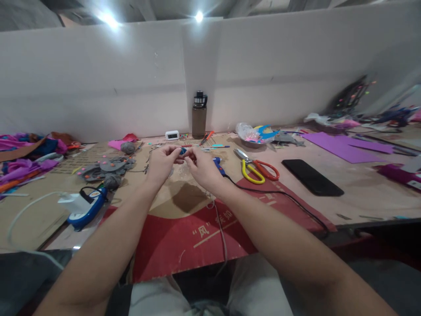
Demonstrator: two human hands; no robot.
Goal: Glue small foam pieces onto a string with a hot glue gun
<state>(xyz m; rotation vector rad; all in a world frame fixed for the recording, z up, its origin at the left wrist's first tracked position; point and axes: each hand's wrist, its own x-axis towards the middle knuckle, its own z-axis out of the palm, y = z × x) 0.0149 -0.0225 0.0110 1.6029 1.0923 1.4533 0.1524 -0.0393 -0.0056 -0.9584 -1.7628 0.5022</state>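
Observation:
My left hand (160, 164) and my right hand (203, 166) meet above the brown and red cardboard sheet (158, 237). Between their fingertips is a small blue piece (183, 151), too small and too covered to name. Both hands are closed in a pinch on it. Just right of my right hand lies a blue corded tool (217, 165), partly hidden by that hand; its black cord runs right across the cardboard. Scissors with one yellow and one red handle (255, 169) lie further right, blades slightly apart.
A water bottle (199, 116) and a small white digital clock (172, 135) stand by the wall. At left are grey felt pieces (107, 169) and a blue power strip (87, 210). A black phone (312, 177), purple sheets (342, 147) and a bowl of scraps (255, 139) are rightward.

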